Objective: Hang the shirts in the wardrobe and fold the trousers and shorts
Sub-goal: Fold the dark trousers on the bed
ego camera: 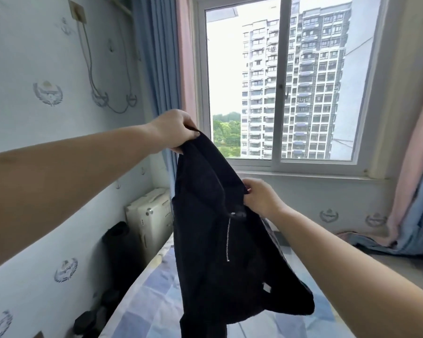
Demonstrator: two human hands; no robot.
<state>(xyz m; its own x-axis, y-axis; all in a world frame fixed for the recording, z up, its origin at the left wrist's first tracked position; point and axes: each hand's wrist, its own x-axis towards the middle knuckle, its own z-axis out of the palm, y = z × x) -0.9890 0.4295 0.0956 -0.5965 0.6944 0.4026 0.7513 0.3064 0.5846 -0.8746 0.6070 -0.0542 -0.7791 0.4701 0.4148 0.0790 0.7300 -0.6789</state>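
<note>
Black garment [230, 252] hangs gripped by raised left hand [175, 131], lower right hand [260, 196].

Two bare forearms reach in from the lower corners, with no sleeve showing on either. The left hand [174, 132] and right hand [261, 196] seem ringless, though blurred.
</note>
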